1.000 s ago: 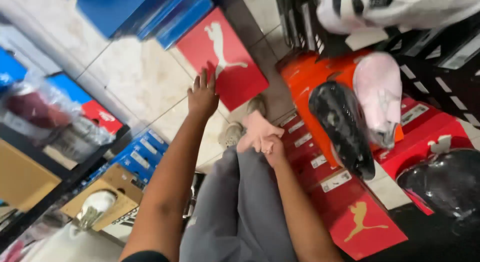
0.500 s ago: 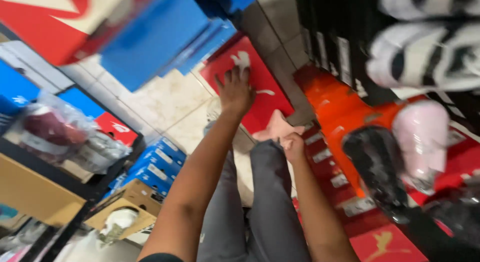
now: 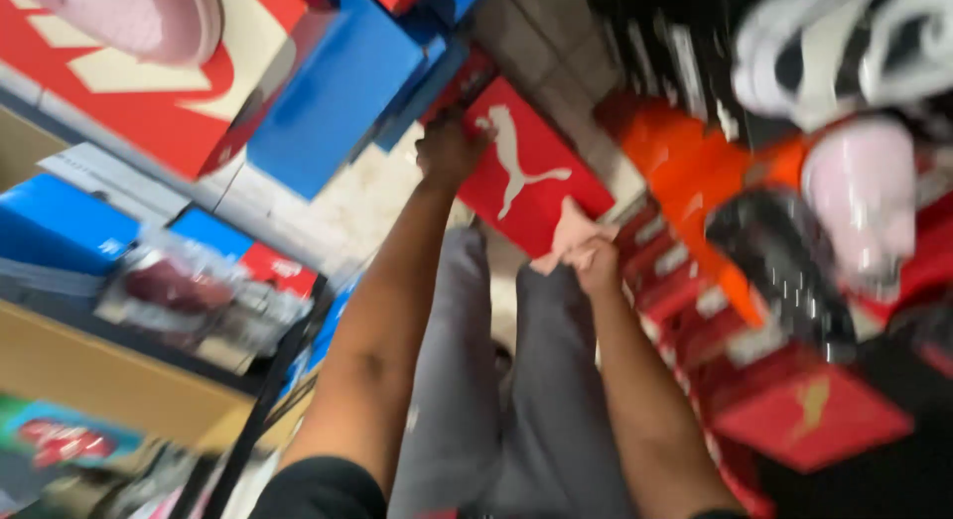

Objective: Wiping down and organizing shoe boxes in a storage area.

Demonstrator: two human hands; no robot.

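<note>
1. Since half a second ago, the red shoebox lid (image 3: 531, 172) has shifted toward the middle of the view and looks larger, and both arms have stretched further out.
2. Left hand (image 3: 449, 150) grips the lid's near-left edge, fingers curled over it; the blue shoeboxes (image 3: 338, 92) sit just beyond and to the left of this hand.
3. Right hand (image 3: 596, 263) is closed on a bunch of pale pink tissue paper (image 3: 571, 231), which touches the lid's lower corner.
4. Below both hands are grey trousers (image 3: 496, 400) and a tiled floor (image 3: 347, 211).
5. Right of the right hand, red and orange shoeboxes (image 3: 794, 410) are stacked, with a black shoe (image 3: 784, 271) and a pink shoe (image 3: 859, 201) on them.
6. Risk, as a judgement: the lid is held at one edge only, so it could tip or slip; the view is blurred, so grip details are uncertain.
</note>
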